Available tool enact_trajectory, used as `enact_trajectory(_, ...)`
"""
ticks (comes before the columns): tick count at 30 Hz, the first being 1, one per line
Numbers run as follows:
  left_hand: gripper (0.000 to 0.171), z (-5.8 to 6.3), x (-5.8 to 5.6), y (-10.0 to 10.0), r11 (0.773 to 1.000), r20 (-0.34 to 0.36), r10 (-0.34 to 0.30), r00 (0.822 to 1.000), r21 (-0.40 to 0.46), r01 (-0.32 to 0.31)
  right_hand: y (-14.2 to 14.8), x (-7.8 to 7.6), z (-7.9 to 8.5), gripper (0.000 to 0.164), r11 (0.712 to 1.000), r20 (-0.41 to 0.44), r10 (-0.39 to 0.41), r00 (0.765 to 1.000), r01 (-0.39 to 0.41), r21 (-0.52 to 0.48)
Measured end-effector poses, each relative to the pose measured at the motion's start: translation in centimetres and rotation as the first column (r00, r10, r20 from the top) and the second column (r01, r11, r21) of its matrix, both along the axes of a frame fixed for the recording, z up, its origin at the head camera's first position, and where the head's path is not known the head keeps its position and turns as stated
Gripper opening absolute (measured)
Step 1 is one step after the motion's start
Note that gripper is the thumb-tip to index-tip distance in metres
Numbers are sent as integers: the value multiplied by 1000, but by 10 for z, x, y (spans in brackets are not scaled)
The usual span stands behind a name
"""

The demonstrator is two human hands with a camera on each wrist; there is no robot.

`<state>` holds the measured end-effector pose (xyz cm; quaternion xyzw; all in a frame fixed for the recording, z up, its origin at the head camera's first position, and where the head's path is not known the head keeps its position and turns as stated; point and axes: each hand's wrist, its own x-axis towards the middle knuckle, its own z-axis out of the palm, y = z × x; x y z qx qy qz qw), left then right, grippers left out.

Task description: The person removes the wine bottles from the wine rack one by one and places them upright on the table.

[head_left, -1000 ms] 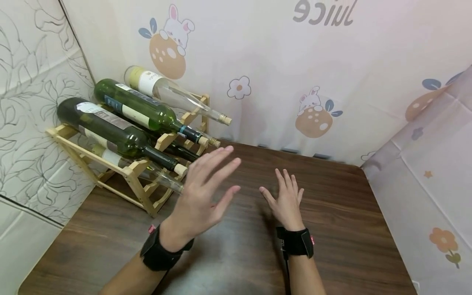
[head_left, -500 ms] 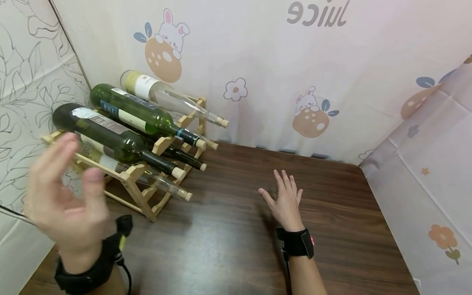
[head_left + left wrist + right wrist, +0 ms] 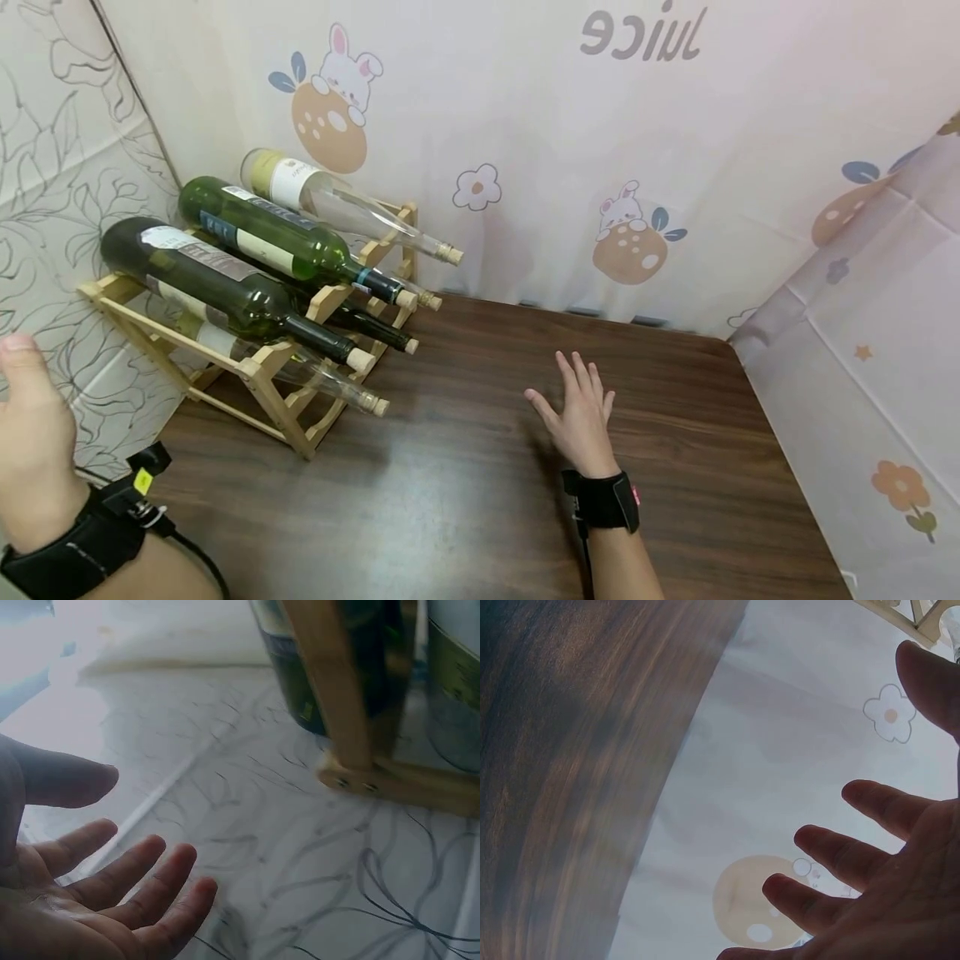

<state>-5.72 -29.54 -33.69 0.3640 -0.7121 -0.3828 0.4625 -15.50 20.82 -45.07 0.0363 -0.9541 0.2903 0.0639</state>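
Note:
At the left edge of the head view is my left hand [image 3: 33,450], partly cut off by the frame. Its fingers [image 3: 150,889] are spread and relaxed in the left wrist view, with nothing in them. Over the middle of the table [image 3: 450,500] my right hand [image 3: 581,421] holds nothing, its fingers [image 3: 847,855] extended and thumb apart. A wooden wine rack [image 3: 273,400] stands at the left. On its top row lie a dark bottle [image 3: 217,279], a green bottle [image 3: 277,233] and a clear bottle [image 3: 337,200], all corked. More corked bottles, including a clear bottle [image 3: 330,379], lie below.
A white curtain [image 3: 525,108] with rabbit and fruit prints hangs behind the table. Another printed curtain [image 3: 885,333] closes off the right side. Leaf-patterned sheeting [image 3: 52,208] lines the left. Black bands with cables, such as the right wristband [image 3: 602,500], circle both wrists.
My left hand has swung from in front of the rack's bottle necks far to the left, uncovering the rack. My right hand stays nearly where it was. The head view has shifted slightly.

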Motion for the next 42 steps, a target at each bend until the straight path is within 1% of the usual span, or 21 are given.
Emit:
enact_trajectory(1,62,-2,-2,-3,998,40,17,999,53,-19,0,0,0,84,1000,1,0,1000,0,0)
enact_trajectory(3,60,-6,-9,-9,990,106,22,994,134,-37,0,1,0,84,1000,3,1,1000,-1,-1)
enact_trajectory(4,57,-7,-12,-11,986,121,19,992,159,-38,0,1,0,84,1000,3,1,1000,-1,0)
enact_trajectory(5,54,-9,-16,-12,986,121,6,993,166,-26,-1,1,0,84,1000,3,1,1000,-1,0)
enact_trajectory(6,51,-11,-20,-14,987,109,-14,994,163,-4,-1,1,-1,84,1000,2,2,1000,-2,-1)
enact_trajectory(7,50,-14,-24,-15,991,90,-32,995,136,19,-1,1,-1,84,1000,3,2,1000,-2,-2)
enact_trajectory(9,52,-18,-30,-17,993,67,-78,995,92,71,-1,1,-1,83,1000,-1,1,1000,-1,-1)
enact_trajectory(11,54,-23,-34,-19,992,65,-112,992,63,108,-1,1,-1,83,1000,-6,1,1000,-1,-5)
enact_trajectory(16,54,-33,-45,-19,985,91,-168,982,67,162,-1,2,-3,83,1000,-10,1,1000,-1,-7)
enact_trajectory(18,52,-36,-49,-19,983,80,-177,981,63,172,-1,2,-3,83,1000,-12,2,1000,-2,-4)
enact_trajectory(20,49,-38,-53,-18,985,68,-170,983,48,167,-1,2,-4,83,1000,-14,3,1000,-3,-2)
enact_trajectory(24,44,-40,-58,-18,991,45,-133,990,20,132,-1,3,-4,83,1000,-12,5,1000,-5,1)
enact_trajectory(29,43,-46,-64,-20,995,26,-102,994,-10,102,-1,3,-3,83,1000,-17,4,1000,-4,-3)
enact_trajectory(35,43,-53,-71,-19,997,41,-76,996,-14,76,-3,4,-3,83,1000,-18,4,1000,-4,-2)
enact_trajectory(38,42,-55,-73,-18,998,30,-68,997,-7,68,-5,4,-3,82,1000,-29,5,1000,-6,-5)
enact_trajectory(42,38,-56,-76,-17,999,34,-37,999,6,37,-7,4,-3,83,1000,-37,3,999,-3,0)
